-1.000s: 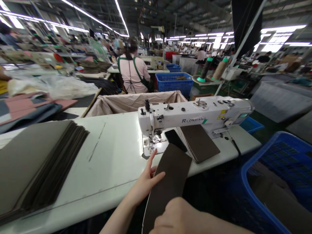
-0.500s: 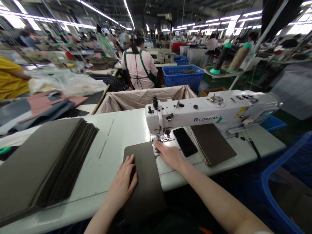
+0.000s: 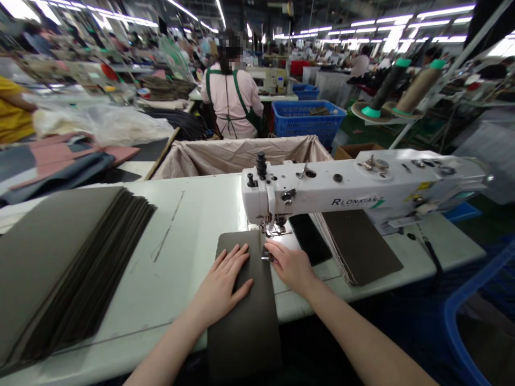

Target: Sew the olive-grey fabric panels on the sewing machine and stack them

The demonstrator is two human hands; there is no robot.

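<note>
A dark grey-brown panel (image 3: 255, 316) lies on the pale green table (image 3: 189, 236), its near end hanging over the front edge. My left hand (image 3: 225, 279) rests flat on it, fingers spread. The panel's far right corner is beside the needle area of the white sewing machine (image 3: 314, 187). My right hand (image 3: 292, 265) has its fingers bent together at the small metal guide (image 3: 266, 253) by the panel's right edge; what its fingertips hold, if anything, is hidden.
A tall stack of similar panels (image 3: 64, 257) fills the left side. Right of the machine's needle lie a black phone (image 3: 309, 238) and a smaller panel stack (image 3: 362, 246). Behind are a cloth-lined bin (image 3: 237, 153), a blue basket (image 3: 308, 118) and a seated person (image 3: 233, 99).
The panel has moved up against the needle area. My left hand has slid forward and right on it, and my right hand's fingers have drawn back and bent. The view has shifted slightly.
</note>
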